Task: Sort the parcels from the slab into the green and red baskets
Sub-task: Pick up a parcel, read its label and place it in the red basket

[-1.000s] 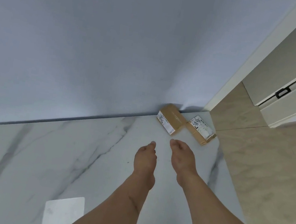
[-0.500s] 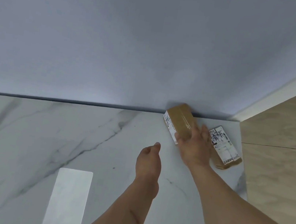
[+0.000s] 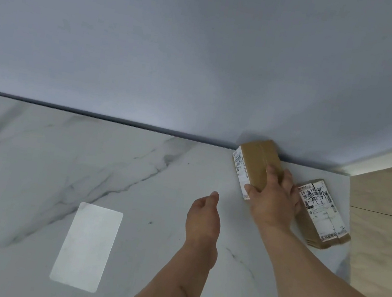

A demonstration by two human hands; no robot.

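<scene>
Right hand (image 3: pixel 273 203) on parcel (image 3: pixel 256 166)

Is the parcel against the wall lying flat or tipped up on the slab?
Tipped up. The parcel slants, its far end raised by the wall, with the right hand gripping its near end.

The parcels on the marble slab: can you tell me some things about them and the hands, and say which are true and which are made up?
1. Two brown parcels lie on the slab. True.
2. The right hand has its grip on the parcel by the wall. True.
3. The left hand holds a parcel. False: it is empty, apart from both parcels.
4. The other parcel has no label. False: a white printed label covers its top.
5. A green basket stands on the slab. False: no basket is in view.
</scene>
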